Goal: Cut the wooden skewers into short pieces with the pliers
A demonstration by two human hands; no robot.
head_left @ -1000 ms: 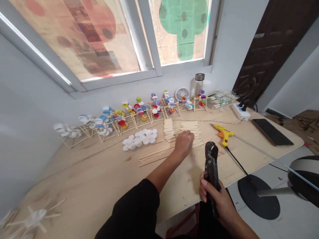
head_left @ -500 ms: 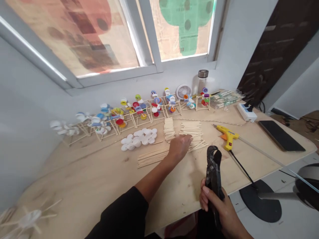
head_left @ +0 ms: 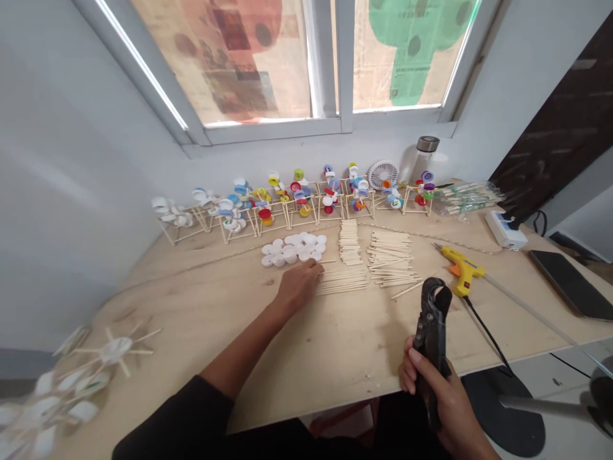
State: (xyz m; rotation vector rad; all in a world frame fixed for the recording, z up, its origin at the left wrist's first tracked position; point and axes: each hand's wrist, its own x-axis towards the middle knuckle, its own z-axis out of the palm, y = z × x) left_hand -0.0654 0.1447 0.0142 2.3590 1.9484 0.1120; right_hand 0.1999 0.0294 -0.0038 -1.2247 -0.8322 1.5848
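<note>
My left hand (head_left: 299, 286) is at the left ends of a row of long thin wooden sticks (head_left: 345, 280), its fingers curled down onto them. Whatever lies between the fingertips is hidden. In my right hand (head_left: 433, 383) a black pipe cutter (head_left: 435, 319) stands upright, jaws at the top, the fingers wrapped round its handles. Beyond the left hand lies a cluster of white bottle caps (head_left: 288, 255). A stack of short sticks (head_left: 349, 243) and a larger pile of cut sticks (head_left: 390, 255) lie right of the caps, with one loose stick (head_left: 406, 290) at the pile's near edge.
Stick frames with colourful bottle-cap wheels (head_left: 301, 201) line the wall. A yellow glue gun (head_left: 463, 265), black phone (head_left: 572, 284), power strip (head_left: 505, 230), small fan (head_left: 383, 175) and glass bottle (head_left: 424, 160) are at the right. Stick-spoked wheels (head_left: 115, 350) lie at the left.
My left hand has moved left from the cut-stick pile to the left ends of the long sticks. My right hand still holds the pipe cutter. The view has shifted left.
</note>
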